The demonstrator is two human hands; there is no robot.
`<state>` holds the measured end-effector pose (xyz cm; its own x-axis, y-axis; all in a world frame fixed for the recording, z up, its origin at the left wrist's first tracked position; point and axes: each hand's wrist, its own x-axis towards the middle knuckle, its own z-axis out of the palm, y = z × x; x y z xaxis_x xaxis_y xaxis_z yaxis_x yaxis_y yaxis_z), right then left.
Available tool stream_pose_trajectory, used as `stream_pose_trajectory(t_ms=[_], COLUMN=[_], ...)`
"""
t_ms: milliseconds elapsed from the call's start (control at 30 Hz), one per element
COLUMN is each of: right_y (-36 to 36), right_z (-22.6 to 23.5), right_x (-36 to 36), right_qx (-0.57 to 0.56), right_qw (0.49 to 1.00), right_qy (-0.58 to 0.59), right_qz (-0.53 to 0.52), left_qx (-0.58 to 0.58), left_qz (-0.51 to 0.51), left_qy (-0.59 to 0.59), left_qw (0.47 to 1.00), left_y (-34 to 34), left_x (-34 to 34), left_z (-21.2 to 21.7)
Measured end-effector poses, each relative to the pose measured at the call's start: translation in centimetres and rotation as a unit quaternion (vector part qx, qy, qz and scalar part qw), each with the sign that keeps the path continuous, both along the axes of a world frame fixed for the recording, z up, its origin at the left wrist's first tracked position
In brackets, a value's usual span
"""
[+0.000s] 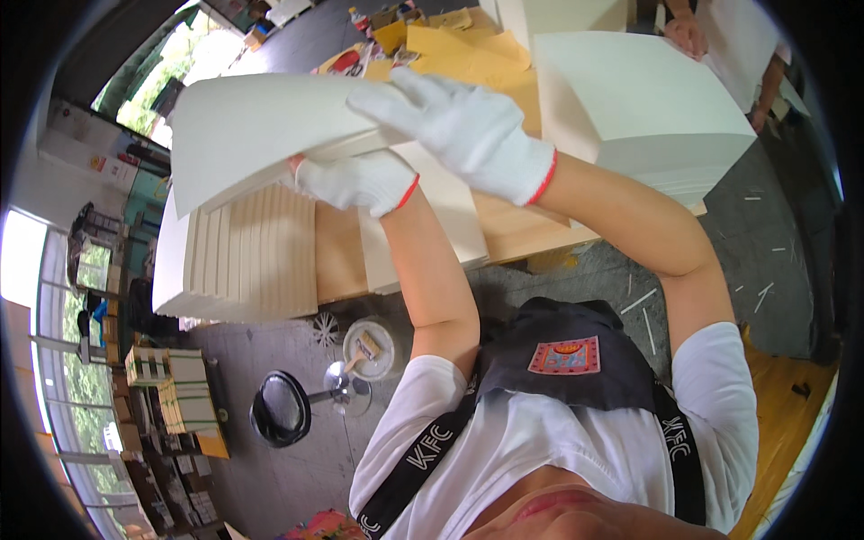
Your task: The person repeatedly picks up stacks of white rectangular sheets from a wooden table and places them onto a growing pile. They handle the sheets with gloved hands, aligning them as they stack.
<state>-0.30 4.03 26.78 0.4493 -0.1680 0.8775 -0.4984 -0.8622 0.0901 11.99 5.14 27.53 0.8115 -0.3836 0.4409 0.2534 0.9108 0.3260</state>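
A large white sheet (261, 112), slightly curved and with a thin pale edge, is raised at an angle above the left end of the bench. My left hand (360, 180), in a white knitted glove with a red cuff, grips its near edge from below; bare fingertips show there. Gloved the same way, my right hand (472, 135) lies with fingers stretched out over the sheet's right end. Under the sheet stands a stack of thick white slabs (252, 252) with layered edges. A white panel (418, 211) lies on the wooden bench (340, 252) beside it.
A tall white stack (652, 99) stands at the bench's right, with another person's hand (687, 38) at its far edge. Yellow sheets (468, 49) lie behind. A round stool (281, 409) and a bucket (371, 346) with a brush stand on the floor at left.
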Motion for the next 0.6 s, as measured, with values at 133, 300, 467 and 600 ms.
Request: stream_pose_trajectory(t_ms=[133, 300, 467, 600], right_y=[-2.6, -3.0, -5.0, -6.0], right_z=[-2.8, -4.1, -11.0, -17.5], right_x=[2.7, 4.6, 6.5, 7.5], right_qx=[0.145, 0.532, 0.684, 0.756], right_qw=[0.973, 0.812, 0.578, 0.542], right_qy=[-0.099, -0.194, -0.305, -0.284], right_qz=[0.149, 0.140, 0.324, 0.232], left_qx=[0.018, 0.317, 0.565, 0.533], left_qz=[0.241, 0.268, -0.050, -0.181], left_qy=[-0.204, -0.479, -0.462, -0.368], left_qw=[0.948, 0.773, 0.682, 0.740], left_y=[-1.2, 3.9, 7.2, 6.6], left_x=[4.1, 12.5, 23.9, 26.7], left_z=[-1.5, -0.4, -7.4, -16.5])
